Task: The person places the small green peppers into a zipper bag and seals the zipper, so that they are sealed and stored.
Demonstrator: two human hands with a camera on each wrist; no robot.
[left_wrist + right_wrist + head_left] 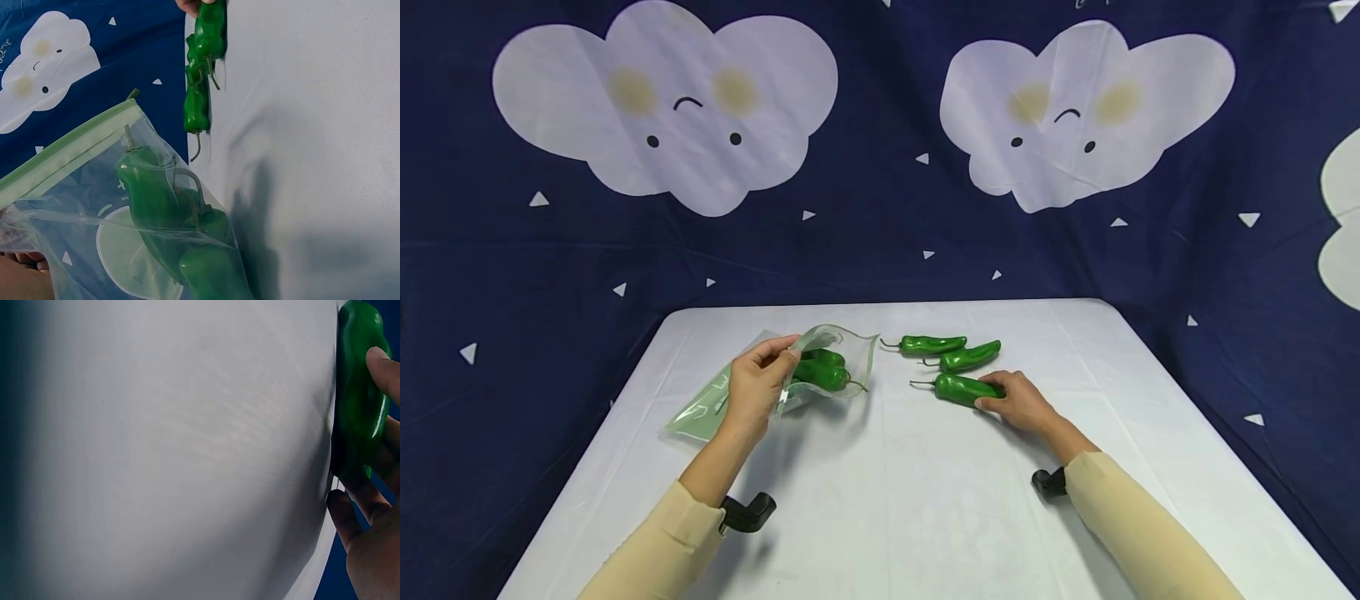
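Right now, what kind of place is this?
Probably a little filming or practice corner, though I can't be sure. There's a white table, a dark blue curtain behind it with upside-down cloud faces, and black wrist gadgets on the person.

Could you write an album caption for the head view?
Left hand holding a bag of peppers, right hand gripping another pepper, two more nearby.

We're looking straight at a dark navy-blue fabric backdrop (880,167), and across it we spot two big pale-lilac clouds (670,62), their yellow-cheeked faces (691,121) upside down! Small white triangles (1249,219) dot the blue, part of a third pale cloud (1345,262) peeks in at right, and below stretches a white, round-cornered table (917,508), soft shadows (256,212) across it.
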